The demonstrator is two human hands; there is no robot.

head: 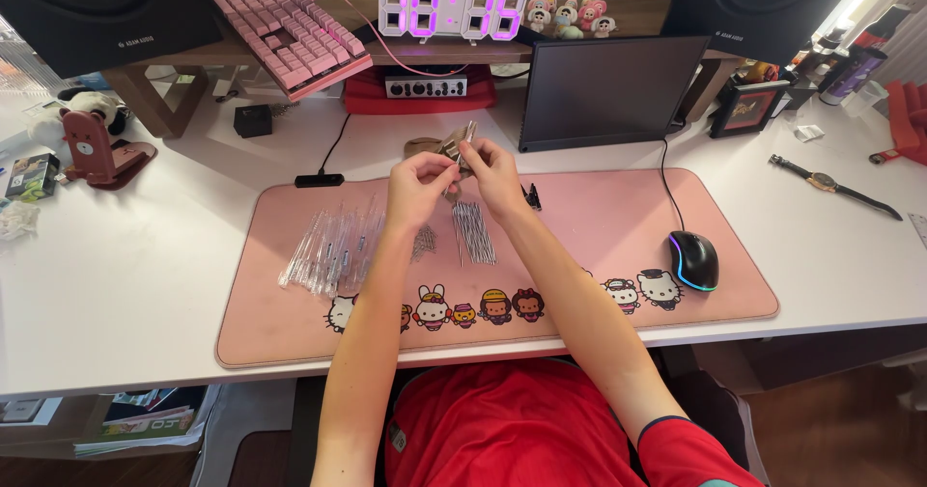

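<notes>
Both hands, left hand [417, 180] and right hand [494, 170], pinch one slim silvery pen part [469, 136] in closed fingers above the pink desk mat [599, 246].

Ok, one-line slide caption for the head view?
Left hand and right hand pinch a small clear pen part above clear barrels and refills on a pink desk mat.

I note a pink mat [618, 246] edged with cartoon figures, white table [126, 275], pink keyboard [280, 24], black mouse [693, 259] lit blue, purple-glowing clock [452, 8].
</notes>
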